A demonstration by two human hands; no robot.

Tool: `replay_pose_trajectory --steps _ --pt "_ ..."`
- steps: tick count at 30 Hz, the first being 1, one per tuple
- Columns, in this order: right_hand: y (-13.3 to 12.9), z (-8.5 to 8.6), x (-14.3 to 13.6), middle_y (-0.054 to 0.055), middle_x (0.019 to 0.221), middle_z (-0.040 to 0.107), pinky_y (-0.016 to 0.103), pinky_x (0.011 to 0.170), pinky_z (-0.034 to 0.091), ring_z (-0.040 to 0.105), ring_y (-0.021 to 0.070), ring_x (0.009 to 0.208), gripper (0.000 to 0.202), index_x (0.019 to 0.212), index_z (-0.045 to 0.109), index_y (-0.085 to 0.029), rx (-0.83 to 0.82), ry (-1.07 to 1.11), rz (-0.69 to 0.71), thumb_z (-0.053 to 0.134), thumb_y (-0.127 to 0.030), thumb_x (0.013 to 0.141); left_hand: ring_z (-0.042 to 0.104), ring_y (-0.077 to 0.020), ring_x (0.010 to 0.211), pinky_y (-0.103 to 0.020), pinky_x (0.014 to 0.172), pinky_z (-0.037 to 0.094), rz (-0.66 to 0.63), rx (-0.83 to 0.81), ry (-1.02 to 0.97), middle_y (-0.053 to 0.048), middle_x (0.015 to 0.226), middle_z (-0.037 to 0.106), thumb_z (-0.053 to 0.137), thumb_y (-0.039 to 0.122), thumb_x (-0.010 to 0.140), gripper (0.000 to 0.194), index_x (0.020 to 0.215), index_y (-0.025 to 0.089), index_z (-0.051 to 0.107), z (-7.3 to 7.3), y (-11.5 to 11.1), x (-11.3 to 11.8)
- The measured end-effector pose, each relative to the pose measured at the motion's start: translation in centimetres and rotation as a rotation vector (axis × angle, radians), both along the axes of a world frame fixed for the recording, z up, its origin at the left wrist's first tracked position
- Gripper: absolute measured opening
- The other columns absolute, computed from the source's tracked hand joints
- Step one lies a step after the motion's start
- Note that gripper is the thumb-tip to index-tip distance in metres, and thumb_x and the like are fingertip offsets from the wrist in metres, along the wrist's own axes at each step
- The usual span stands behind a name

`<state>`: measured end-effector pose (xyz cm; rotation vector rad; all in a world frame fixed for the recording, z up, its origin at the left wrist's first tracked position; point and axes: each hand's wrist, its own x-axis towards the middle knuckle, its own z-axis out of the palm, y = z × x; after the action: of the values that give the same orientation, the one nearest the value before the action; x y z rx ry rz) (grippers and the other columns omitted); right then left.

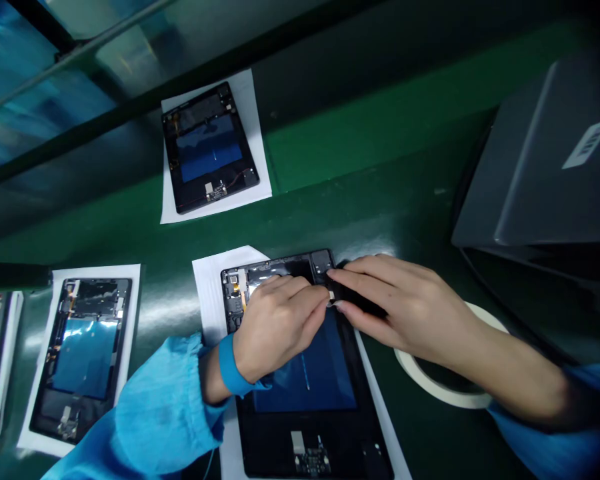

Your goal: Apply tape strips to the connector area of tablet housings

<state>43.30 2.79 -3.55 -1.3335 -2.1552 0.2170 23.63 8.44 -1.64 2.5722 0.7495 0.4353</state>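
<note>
Toward the near edge of the green table [330,220], a backless tablet [323,373] on white paper [207,287], probably so laid to spare the screen from scratches. Near its far right corner, left hand [280,323] with grip pinching a small pale tab [332,302], knuckles arched as if for fine control; blue band [231,365] on that wrist, perhaps against static. Opposite, right hand [400,300] with grip spread, thumb and forefinger apart at the tablet's right side, seemingly to steady it. Partly beneath the right forearm, a white ring [467,401]. Toward the table's left edge, a second tablet [85,357], also on paper. Toward the far edge, a third tablet [210,157] on its own sheet [257,133], presumably to keep each apart; toward the far right corner, a grey box [540,167].
</note>
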Motion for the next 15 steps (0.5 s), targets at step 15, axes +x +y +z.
replay_pose_trajectory --steps 15 --pt "0.11 0.32 -0.09 0.008 0.093 0.065 0.032 0.067 0.051 0.06 0.0179 0.079 0.023 0.105 0.065 -0.013 0.034 -0.11 0.016 0.05 -0.023 0.092 0.057 -0.015 0.068 -0.03 0.065 0.043 0.011 0.016 0.046 -0.001 0.074 0.061 0.047 0.02 0.095 0.018 0.089 0.017 0.063 0.1 -0.09 0.26"
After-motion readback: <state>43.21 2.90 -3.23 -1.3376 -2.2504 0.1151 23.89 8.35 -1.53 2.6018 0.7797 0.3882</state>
